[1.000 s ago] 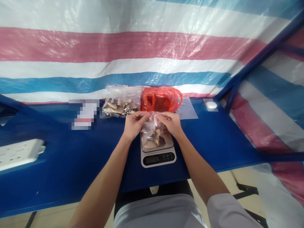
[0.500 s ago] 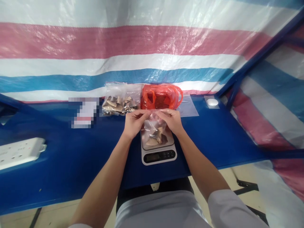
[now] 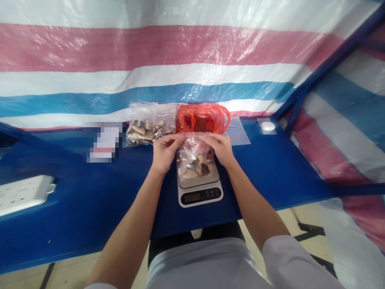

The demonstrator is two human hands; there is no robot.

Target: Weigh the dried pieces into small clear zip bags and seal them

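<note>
A small clear plastic bag (image 3: pixel 194 158) with several brown and beige pieces inside stands on a white kitchen scale (image 3: pixel 199 188). My left hand (image 3: pixel 164 150) pinches the bag's top edge at its left end. My right hand (image 3: pixel 221 147) pinches the same edge at its right end. Both hands are closed on the top strip, just above the scale's platform. The scale's display faces me, its reading too small to make out.
On the blue table (image 3: pixel 75 200), a second clear bag of similar pieces (image 3: pixel 148 129) and an orange plastic bag (image 3: pixel 202 118) lie behind the scale. An empty clear bag (image 3: pixel 239 132) and a small white round object (image 3: pixel 267 125) lie right. A white power strip (image 3: pixel 24 193) sits left.
My hands have slid slightly apart along the bag's top edge. The view has shifted a little; the bag stays on the scale.
</note>
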